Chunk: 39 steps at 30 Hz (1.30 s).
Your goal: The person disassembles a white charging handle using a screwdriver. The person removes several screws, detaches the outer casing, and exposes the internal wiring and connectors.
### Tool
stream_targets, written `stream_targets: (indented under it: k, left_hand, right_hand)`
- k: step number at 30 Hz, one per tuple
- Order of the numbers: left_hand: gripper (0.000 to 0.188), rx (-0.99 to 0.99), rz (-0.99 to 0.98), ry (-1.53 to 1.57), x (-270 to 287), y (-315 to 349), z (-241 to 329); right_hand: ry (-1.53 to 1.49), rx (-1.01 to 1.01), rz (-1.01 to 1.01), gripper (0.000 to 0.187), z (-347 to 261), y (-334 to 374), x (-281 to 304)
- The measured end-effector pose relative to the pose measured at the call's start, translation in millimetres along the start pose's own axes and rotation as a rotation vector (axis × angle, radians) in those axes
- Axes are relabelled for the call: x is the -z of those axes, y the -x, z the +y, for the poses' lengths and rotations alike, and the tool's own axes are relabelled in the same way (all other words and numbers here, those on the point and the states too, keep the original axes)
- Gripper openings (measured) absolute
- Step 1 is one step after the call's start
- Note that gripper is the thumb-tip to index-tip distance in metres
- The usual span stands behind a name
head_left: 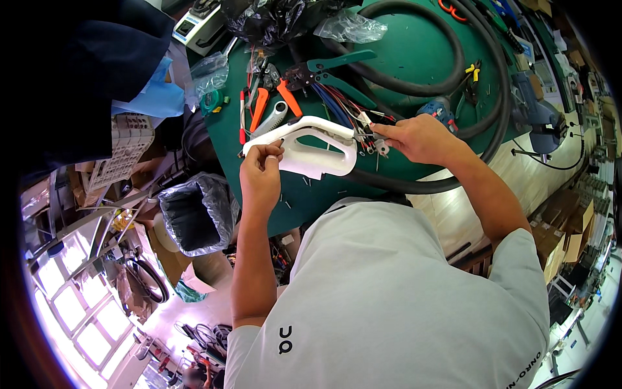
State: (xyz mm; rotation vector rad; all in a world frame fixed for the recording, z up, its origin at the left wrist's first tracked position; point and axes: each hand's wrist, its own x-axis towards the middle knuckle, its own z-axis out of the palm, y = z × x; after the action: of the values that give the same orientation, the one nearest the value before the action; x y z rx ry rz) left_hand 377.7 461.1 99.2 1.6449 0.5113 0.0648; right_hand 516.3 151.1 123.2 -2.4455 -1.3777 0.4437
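A white plastic housing with a looped handle [343, 155], like a charging gun shell, lies near the front of the green work table. My left hand [261, 172] is closed at its left end, fingertips pinched against the shell beside a small dark piece. At the right end, my right hand [418, 137] is closed, thumb and index finger pressed together around something thin that I cannot make out. Beneath those fingers, bundled wires [370, 139] with metal terminals show in part. Behind the shell are a green-handled crimper [330, 70], orange-handled pliers [275, 91] and a grey-handled tool [273, 117].
Thick black cable [453, 65] coils across the right side of the green table [402, 39]. A blue power tool [438, 111] and yellow-tipped pliers [475, 70] lie there too. At the back sits a black plastic bag [272, 19]. A lined bin [199, 214] stands left of the table.
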Motion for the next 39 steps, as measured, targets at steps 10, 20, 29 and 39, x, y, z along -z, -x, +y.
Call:
stream_targets:
  k: [10, 20, 29, 39]
  left_hand:
    - [0.013, 0.007, -0.002, 0.008, 0, -1, 0]
    - [0.013, -0.017, 0.005, 0.002, 0, -2, -4]
    - [0.012, 0.038, 0.013, 0.08, -5, -3, 0]
    - [0.009, -0.024, 0.08, 0.11, -10, 14, -15]
  right_hand:
    - [0.022, -0.006, -0.063, 0.04, 0, -5, 9]
    - [0.019, -0.006, -0.103, 0.035, 0, -10, 14]
    - [0.148, 0.007, -0.221, 0.033, -1, -15, 17]
    - [-0.212, -0.178, 0.067, 0.038, -16, 27, -34]
